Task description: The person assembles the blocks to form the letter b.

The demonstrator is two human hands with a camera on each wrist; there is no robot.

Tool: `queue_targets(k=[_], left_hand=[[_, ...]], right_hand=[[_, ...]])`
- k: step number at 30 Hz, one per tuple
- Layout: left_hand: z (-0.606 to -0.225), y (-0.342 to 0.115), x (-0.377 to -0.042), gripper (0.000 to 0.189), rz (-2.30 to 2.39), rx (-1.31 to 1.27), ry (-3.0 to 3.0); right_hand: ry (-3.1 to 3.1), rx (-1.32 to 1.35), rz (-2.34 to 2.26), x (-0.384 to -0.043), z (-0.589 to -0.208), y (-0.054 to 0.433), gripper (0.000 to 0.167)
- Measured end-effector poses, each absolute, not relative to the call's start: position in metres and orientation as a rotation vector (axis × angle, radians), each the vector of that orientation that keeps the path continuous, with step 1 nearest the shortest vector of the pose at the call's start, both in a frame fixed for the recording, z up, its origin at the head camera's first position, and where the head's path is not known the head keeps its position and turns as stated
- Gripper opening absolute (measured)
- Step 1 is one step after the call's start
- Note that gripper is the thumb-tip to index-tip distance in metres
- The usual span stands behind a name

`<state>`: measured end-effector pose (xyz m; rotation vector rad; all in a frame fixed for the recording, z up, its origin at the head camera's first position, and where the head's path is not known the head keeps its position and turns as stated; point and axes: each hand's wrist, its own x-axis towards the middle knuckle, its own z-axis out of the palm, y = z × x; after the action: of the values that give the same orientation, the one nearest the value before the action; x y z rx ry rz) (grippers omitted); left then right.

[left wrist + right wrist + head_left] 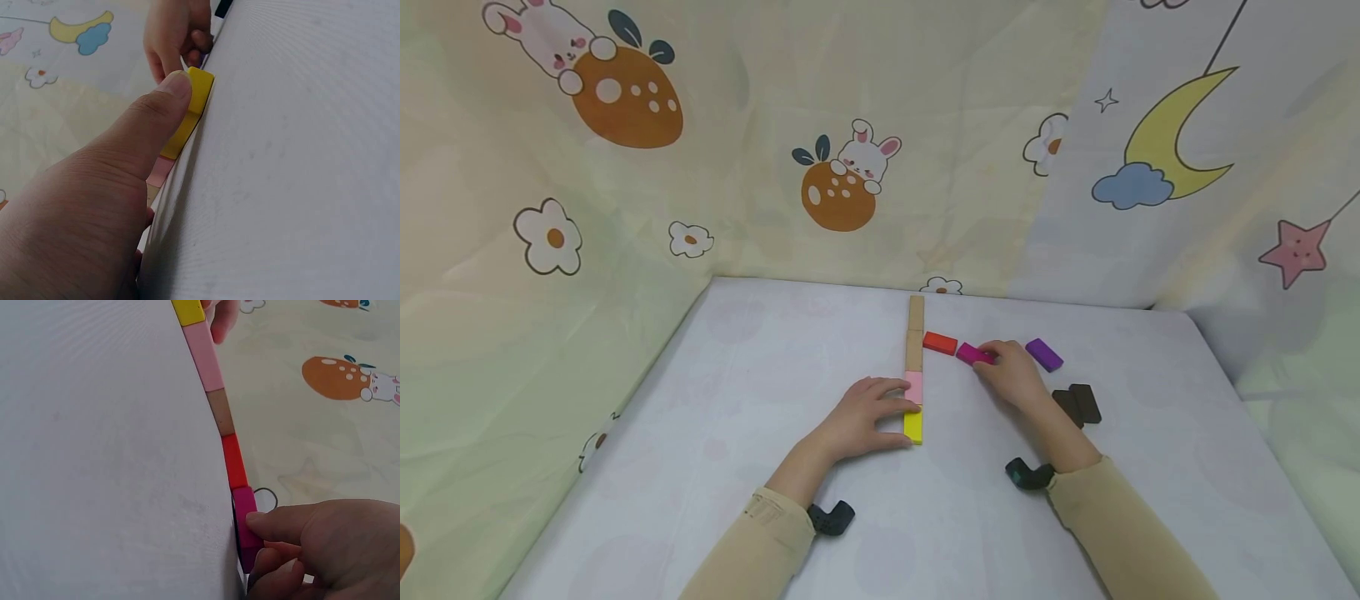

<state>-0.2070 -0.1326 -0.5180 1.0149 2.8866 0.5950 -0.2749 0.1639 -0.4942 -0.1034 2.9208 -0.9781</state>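
Note:
A straight line of small blocks runs away from me: a yellow block [913, 427] nearest, a pink block [913, 387] behind it, then two tan wooden blocks [914, 350]. My left hand [868, 419] spans the yellow block, its thumb at the near end and a fingertip near the joint with the pink one. In the left wrist view the thumb presses on the yellow block [200, 90]. My right hand [1017, 375] pinches a magenta block [973, 354] between thumb and fingers. That block lies close to a red block [940, 342], which slants out from a tan block.
A purple block [1044, 355] lies right of my right hand. Two dark brown blocks [1085, 403] sit beside my right forearm, partly covered by it. Patterned cloth [838, 200] rises behind the white tabletop [760, 350]. Black wrist devices [832, 518] protrude at both cuffs.

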Motion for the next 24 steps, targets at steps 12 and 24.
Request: queue_targets(k=[12, 24], left_hand=[[-0.5189, -0.1317, -0.2082, 0.053, 0.569, 0.995, 2.883], [-0.5194, -0.1316, -0.2083, 0.053, 0.558, 0.996, 2.883]], right_hand=[[2.920, -0.076, -0.973, -0.2770, -0.4935, 0.1590, 0.042], [2.913, -0.075, -0.970, -0.2768, -0.4935, 0.1600, 0.042]])
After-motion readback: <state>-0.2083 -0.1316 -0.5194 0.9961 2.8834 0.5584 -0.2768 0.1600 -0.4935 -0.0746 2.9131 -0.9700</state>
